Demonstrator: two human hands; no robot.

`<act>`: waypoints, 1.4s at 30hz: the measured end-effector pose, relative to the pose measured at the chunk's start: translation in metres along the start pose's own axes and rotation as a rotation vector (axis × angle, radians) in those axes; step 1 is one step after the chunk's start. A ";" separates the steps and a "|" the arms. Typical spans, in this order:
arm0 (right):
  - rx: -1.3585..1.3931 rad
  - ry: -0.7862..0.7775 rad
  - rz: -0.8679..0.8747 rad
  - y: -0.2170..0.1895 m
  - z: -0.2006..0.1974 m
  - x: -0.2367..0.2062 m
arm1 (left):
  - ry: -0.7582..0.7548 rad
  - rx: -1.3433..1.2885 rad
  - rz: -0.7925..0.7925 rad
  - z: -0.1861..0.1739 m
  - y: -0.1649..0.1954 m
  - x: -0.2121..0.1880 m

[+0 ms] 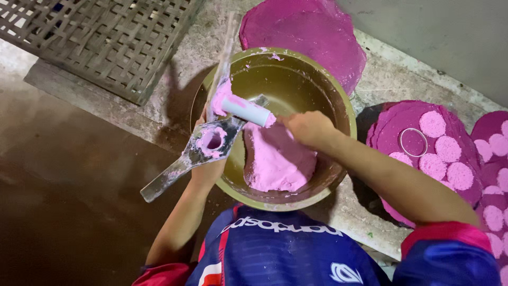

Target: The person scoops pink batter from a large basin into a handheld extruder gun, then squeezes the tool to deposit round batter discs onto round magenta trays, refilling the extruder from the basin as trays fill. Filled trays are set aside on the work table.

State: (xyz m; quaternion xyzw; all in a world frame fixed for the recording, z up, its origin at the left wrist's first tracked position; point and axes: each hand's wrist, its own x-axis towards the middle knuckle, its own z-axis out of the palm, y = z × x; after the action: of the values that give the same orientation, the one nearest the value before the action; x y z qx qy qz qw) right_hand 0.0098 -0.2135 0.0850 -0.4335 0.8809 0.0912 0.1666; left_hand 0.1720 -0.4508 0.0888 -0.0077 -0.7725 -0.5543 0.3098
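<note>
A wide olive-green bowl (338, 95) stands on a concrete ledge and holds a mound of pink dough (278, 164). My left hand (207, 172) grips a long metal press tool (182, 161) across the bowl's left rim. The tool has a round hole smeared with pink dough. A white cylinder (246, 110) lies on top of it, pink at both ends. My right hand (309, 128) is over the dough, fingers curled and pinching dough at the cylinder's right end. The tool hides most of my left fingers.
Flat pink sheets (307, 32) lie stacked behind the bowl. To the right, more sheets (391, 119) carry several small pink discs and a thin metal ring (413, 142). A woven lattice mat (106, 37) sits at the top left, and a wet brown floor (69, 185) lies on the left.
</note>
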 end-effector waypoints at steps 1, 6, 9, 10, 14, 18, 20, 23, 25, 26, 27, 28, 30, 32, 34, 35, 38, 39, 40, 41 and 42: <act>-0.019 -0.032 0.030 0.002 -0.003 0.002 | 0.008 -0.116 -0.030 0.000 0.000 0.000; 0.109 -0.155 0.041 -0.017 0.007 -0.017 | -0.019 -0.053 -0.125 -0.002 -0.003 -0.003; 0.187 -0.096 -0.139 -0.031 0.029 -0.054 | -0.024 0.204 0.003 -0.005 -0.003 -0.004; 0.209 -0.056 -0.226 -0.035 0.035 -0.067 | -0.024 0.324 0.090 -0.005 -0.003 -0.004; 0.031 -0.266 -0.192 -0.033 0.040 -0.115 | -0.029 0.170 -0.030 -0.004 0.000 -0.003; 0.263 -0.132 -0.175 -0.026 0.002 -0.154 | -0.080 0.390 0.059 -0.006 -0.003 0.004; 0.418 -0.173 -0.021 -0.023 -0.035 -0.174 | -0.102 0.564 0.228 -0.007 -0.008 0.009; 0.452 0.024 -0.027 -0.019 -0.099 -0.190 | -0.169 0.542 0.105 -0.004 -0.013 0.016; 0.336 0.012 0.075 -0.018 -0.134 -0.191 | -0.340 0.356 -0.291 0.005 -0.011 0.016; 0.280 0.005 0.127 -0.018 -0.146 -0.188 | -0.327 0.284 -0.162 0.010 -0.008 0.015; 0.147 -0.001 0.090 -0.020 -0.153 -0.181 | -0.313 0.212 -0.034 0.017 -0.004 0.012; 0.015 -0.009 0.053 -0.024 -0.154 -0.169 | -0.299 0.140 0.094 0.024 0.000 0.009; -0.182 -0.049 0.049 -0.047 -0.139 -0.141 | -0.456 0.387 -0.065 0.037 0.007 0.006; -0.346 0.093 -0.071 -0.078 -0.119 -0.124 | -0.452 0.561 0.077 0.046 0.012 0.003; -0.398 0.269 -0.229 -0.093 -0.119 -0.126 | -0.280 0.642 0.535 0.050 0.013 0.004; -0.349 0.266 -0.243 -0.094 -0.126 -0.134 | -0.459 0.614 0.305 0.049 0.012 0.006; -0.191 0.177 -0.057 -0.085 -0.170 -0.170 | -0.709 0.412 -0.176 0.040 0.007 0.012; -0.211 0.155 0.006 -0.079 -0.182 -0.186 | -0.597 0.295 -0.143 0.035 0.005 0.015; -0.230 0.129 0.073 -0.076 -0.190 -0.192 | -0.488 0.173 -0.108 0.029 0.005 0.018; -0.245 0.177 0.014 -0.074 -0.190 -0.187 | -0.378 0.053 -0.077 0.025 0.005 0.020; -0.253 0.224 -0.047 -0.076 -0.187 -0.179 | -0.274 -0.063 -0.050 0.022 0.006 0.022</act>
State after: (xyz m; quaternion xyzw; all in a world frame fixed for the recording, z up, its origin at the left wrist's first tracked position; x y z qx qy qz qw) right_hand 0.1318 -0.1849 0.3238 -0.4789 0.8651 0.1485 0.0138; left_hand 0.1464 -0.4366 0.1003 -0.0737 -0.7897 -0.5795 0.1874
